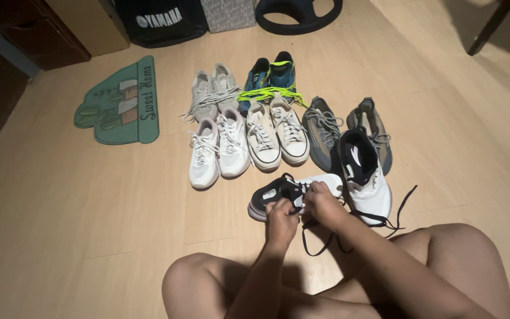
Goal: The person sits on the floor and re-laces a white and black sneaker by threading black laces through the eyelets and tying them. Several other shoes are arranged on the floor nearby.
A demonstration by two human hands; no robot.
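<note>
Both hands, left and right, have fingers clamped on the black lace of a sneaker. Other shoes sit above, mid-frame.

black-and-white sneaker is lying on its side on the floor, toe pointing left, black laces trailing loose beneath it.

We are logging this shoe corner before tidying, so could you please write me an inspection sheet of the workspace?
Surface: pale wooden floor, dimly lit.
Job's things: black-and-white sneaker lying on its side, its black lace loose; mate beside it.
Clutter: white sneakers, cream pair, blue pair with neon laces, grey pair.
Grippers: left hand and right hand on the lace.
Cables: nothing seen.
Surroundings: green doormat, black bag.
</note>
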